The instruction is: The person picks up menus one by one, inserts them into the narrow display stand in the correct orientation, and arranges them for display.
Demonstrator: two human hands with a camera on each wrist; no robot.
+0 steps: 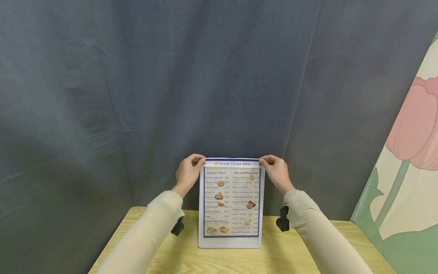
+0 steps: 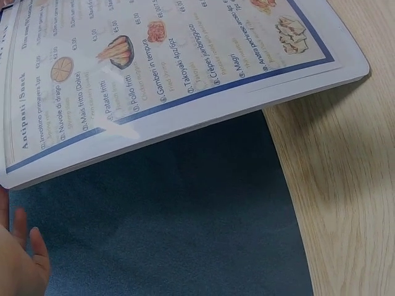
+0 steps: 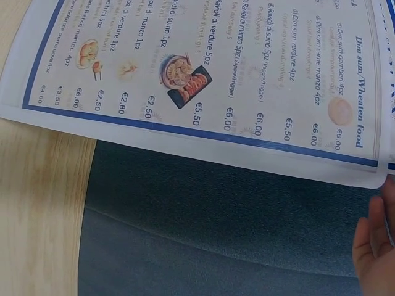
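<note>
At the far left hangs a wrinkled grey-blue cloth backdrop point(image 1: 137, 95), which runs behind the whole scene and drops behind the back edge of a light wooden table point(image 1: 164, 258). The left sleeve, pale beige, reaches forward over the table with a small black camera mount under the wrist. The left hand point(image 1: 187, 173) is curled round the upper left corner of a laminated menu point(image 1: 230, 203), its fingers wrapped over the top edge and pinching it. The menu stands nearly upright, leaning a little away from the person, with its bottom edge resting on the table and its printed face toward the head camera; it has a blue border, two columns of dishes with prices and small food pictures, headed "Antipasti / Snack" on the left and "Dim sum / Wheaten food" on the right. In the left wrist view the menu point(image 2: 185, 68) slants above the cloth and the table edge, with only the fingertips point(image 2: 21, 253) showing at the lower left. The right hand point(image 1: 275, 171) grips the upper right corner in the same way, fingers folded over the top edge. In the right wrist view the menu point(image 3: 203, 80) fills the upper part, with the fingers point(image 3: 373, 246) at the lower right. At the far right leans a painted panel point(image 1: 410, 160) showing a pink tulip with green stem and leaves.
</note>
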